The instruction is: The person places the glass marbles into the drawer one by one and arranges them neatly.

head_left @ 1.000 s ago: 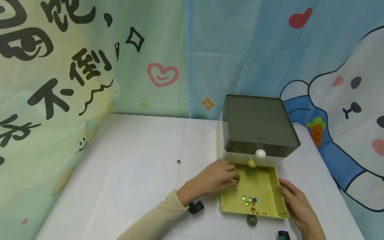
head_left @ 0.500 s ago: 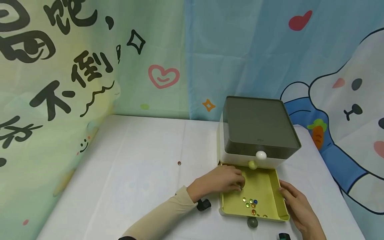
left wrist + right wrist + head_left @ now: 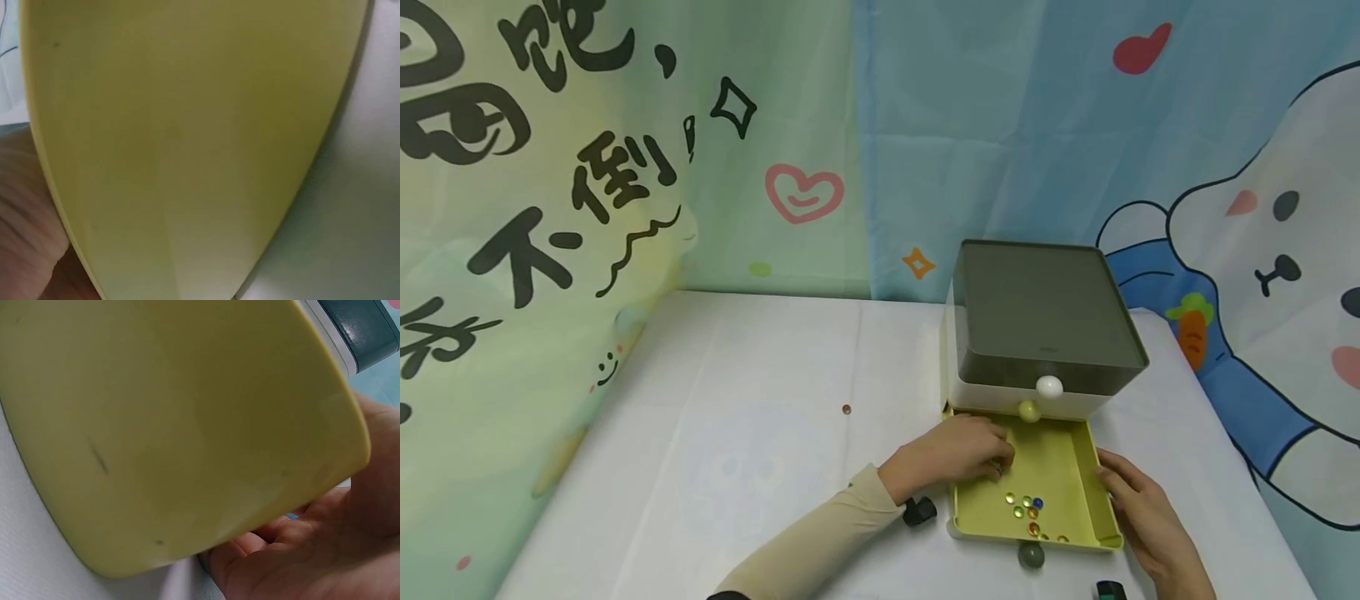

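A yellow-green drawer [image 3: 1060,450] stands pulled out of the small cabinet [image 3: 1045,312]. Inside it, toward the front, lie several small glass marbles [image 3: 1027,502], clear, green, amber and blue. My left hand [image 3: 962,450] reaches over the drawer's left wall with curled fingers. A tiny shiny marble [image 3: 997,468] shows at its fingertips, mostly hidden. The right hand [image 3: 1150,512] holds the drawer's right wall, thumb at the rim. In the left wrist view the drawer wall [image 3: 187,156] fills most of the picture; the right wrist view shows the drawer wall [image 3: 156,437] beside the hand.
One brownish marble [image 3: 846,409] lies alone on the white tablecloth [image 3: 760,433], left of the cabinet. The cabinet carries a white knob [image 3: 1049,387] and a green knob [image 3: 1029,411]; a dark knob [image 3: 1031,555] fronts the drawer. A printed curtain [image 3: 775,150] hangs behind.
My left hand has moved slightly right and farther into the drawer, the marble at its fingertips now more hidden. The right hand stays at the drawer wall.
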The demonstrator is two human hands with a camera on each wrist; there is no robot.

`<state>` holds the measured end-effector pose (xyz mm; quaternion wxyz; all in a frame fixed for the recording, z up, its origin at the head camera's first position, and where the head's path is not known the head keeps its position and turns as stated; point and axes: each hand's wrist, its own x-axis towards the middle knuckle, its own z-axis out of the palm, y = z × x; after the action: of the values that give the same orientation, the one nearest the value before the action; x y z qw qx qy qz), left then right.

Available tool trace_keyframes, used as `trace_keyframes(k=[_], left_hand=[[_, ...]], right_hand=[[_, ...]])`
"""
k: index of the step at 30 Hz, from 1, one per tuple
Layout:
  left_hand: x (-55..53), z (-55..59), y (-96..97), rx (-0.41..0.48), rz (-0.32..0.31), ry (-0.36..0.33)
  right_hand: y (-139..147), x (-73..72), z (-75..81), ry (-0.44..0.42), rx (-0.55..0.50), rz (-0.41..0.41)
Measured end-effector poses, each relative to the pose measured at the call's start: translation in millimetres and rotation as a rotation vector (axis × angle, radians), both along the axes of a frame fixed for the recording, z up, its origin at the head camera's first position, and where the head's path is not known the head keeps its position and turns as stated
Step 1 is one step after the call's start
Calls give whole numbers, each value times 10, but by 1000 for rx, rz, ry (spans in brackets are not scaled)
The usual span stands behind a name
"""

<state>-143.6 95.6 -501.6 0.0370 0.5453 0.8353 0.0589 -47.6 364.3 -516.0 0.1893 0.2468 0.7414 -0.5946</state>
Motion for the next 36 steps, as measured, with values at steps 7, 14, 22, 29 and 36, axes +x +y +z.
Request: trace_keyframes(k=[7,14,22,29,36], left_hand=[[18,9,30,-22,22,1],[30,-19,52,-16,29,28],[40,-33,87,-19,40,52],[29,-51,93,-11,79,101],[30,-57,91,9,88,112]], right_hand=[[1,8,-13,-13,19,8],[0,19,0,-3,10,5],[-27,18,41,-4,-5,-7],[-39,13,52,2,-5,0],[-25,26,28,5,-2,4]])
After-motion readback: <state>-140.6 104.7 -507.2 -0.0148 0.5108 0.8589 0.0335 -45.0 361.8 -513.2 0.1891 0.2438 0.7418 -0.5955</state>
